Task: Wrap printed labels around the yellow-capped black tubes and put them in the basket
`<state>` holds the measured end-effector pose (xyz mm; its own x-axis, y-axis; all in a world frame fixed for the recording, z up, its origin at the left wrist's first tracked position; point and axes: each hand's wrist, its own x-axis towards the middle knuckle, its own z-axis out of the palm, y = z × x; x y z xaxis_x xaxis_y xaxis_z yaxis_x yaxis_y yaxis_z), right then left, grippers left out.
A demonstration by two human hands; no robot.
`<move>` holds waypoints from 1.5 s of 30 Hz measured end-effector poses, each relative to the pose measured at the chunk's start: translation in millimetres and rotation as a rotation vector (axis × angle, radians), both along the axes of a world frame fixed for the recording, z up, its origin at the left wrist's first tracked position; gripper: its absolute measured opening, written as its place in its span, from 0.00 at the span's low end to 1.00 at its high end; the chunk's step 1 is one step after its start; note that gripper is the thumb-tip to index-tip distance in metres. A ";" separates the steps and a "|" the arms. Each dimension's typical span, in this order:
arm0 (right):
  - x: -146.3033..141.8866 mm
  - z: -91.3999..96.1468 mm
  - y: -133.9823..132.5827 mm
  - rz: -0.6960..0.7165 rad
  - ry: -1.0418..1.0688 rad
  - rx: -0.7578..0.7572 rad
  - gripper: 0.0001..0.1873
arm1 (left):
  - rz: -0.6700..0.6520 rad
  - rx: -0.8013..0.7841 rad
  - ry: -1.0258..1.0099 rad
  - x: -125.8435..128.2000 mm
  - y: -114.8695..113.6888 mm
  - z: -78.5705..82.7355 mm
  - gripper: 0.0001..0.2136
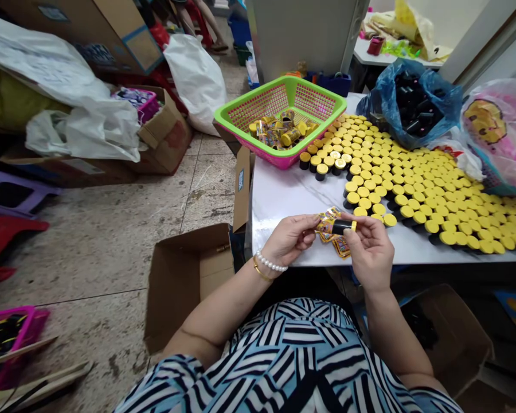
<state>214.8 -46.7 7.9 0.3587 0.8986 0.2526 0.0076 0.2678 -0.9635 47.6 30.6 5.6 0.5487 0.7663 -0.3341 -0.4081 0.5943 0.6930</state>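
Note:
My right hand [370,249] is closed around a small black bottle with a yellow cap [344,227], held sideways over the table's near edge. My left hand [290,238] pinches a yellow printed label [325,225] against the bottle. A few more labels [340,246] lie on the white table [292,198] just under my hands. Beyond them stand several rows of black bottles with yellow caps [425,183]. A green and pink basket [279,117] at the table's far left holds several labelled bottles [284,133].
A blue bag of black bottles [413,103] and a pink printed bag [499,132] sit at the table's back right. An open cardboard box [184,281] stands on the floor at my left. Plastic stools [8,212], boxes and white bags crowd the floor's left side.

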 end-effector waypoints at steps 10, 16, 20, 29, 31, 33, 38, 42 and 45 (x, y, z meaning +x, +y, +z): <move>-0.7 -17.3 0.6 0.050 -0.005 0.033 0.17 | 0.009 0.050 0.108 -4.3 -3.5 -2.0 0.21; 6.6 -16.1 0.0 -0.006 -0.032 0.085 0.19 | 0.175 0.388 0.181 -10.3 -7.3 1.5 0.25; 8.3 -12.7 0.6 0.075 -0.158 0.132 0.18 | -0.055 0.525 0.085 -12.3 -3.6 3.9 0.23; 13.1 -10.6 4.9 -0.022 -0.602 0.265 0.19 | -0.040 0.625 0.167 -3.2 -0.2 7.1 0.21; 15.2 -13.4 9.2 -0.043 -0.624 0.284 0.21 | -0.063 0.577 0.156 -5.7 3.0 8.1 0.24; 17.9 -15.5 12.9 -0.029 -0.641 0.290 0.22 | -0.104 0.511 0.185 -11.0 7.2 5.1 0.23; 18.9 -15.5 14.6 0.043 -0.654 0.265 0.24 | -0.088 0.471 0.212 -19.4 10.4 -5.2 0.18; 9.3 -17.9 13.8 0.053 -0.426 0.142 0.18 | 0.004 0.643 0.243 -14.8 4.0 1.7 0.16; 3.7 -21.5 13.4 0.118 -0.163 -0.022 0.14 | 0.003 0.782 0.283 -14.1 2.2 8.6 0.13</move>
<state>218.5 -33.3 -13.5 0.2066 0.9380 0.2784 0.1334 0.2549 -0.9577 33.5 32.8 14.1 0.5215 0.8361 0.1705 -0.1569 -0.1025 0.9823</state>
